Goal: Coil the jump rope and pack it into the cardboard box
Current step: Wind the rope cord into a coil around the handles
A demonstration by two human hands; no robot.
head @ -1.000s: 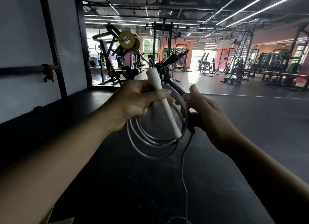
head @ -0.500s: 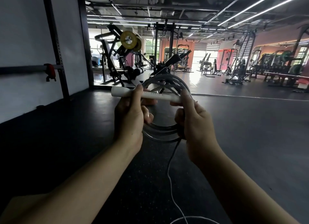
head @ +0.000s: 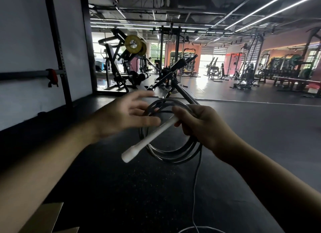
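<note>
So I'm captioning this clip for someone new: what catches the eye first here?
The white handle slanting across centre frame, held by the right hand together with the coiled rope. Beside it the left hand hangs open and blurred. Farther back on the left, yellow weight plates stand out on a dark machine.

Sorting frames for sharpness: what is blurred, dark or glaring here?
Head view: left hand motion-blurred; right hand, white handle and rope coil fairly sharp; floor and forearms dim; bright doorway glares; wide-angle bends straight lines near the edges.
</note>
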